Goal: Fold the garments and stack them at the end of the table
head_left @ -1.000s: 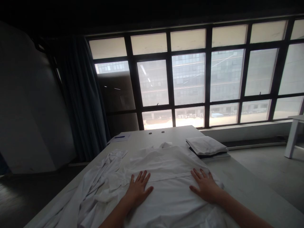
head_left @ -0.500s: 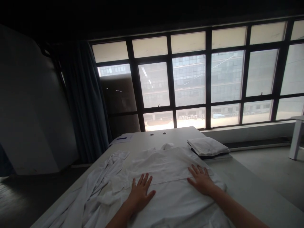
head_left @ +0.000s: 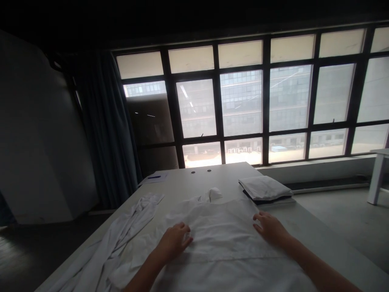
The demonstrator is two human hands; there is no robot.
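A white garment (head_left: 225,239) is spread over the table in front of me, wrinkled, with a seam running across it. My left hand (head_left: 174,240) is on its left part, fingers bent and closed on the fabric. At the right edge, my right hand (head_left: 269,227) has curled fingers gripping the cloth; the fingertips are partly hidden. Left of my left hand lies a long bunched strip of white fabric (head_left: 121,231). A small crumpled piece of white cloth (head_left: 214,193) sticks up at the garment's far edge.
A folded white cloth stack (head_left: 264,187) with a dark layer beneath sits at the right of the white table (head_left: 179,184). Paper with a blue pen (head_left: 154,177) lies at the far left corner. Windows, a dark curtain (head_left: 106,129) and another table (head_left: 377,174) stand beyond.
The garment's seam and far edge have shifted toward me. My hands went from lying flat with spread fingers to curled; the right hand moved outward to the right edge.
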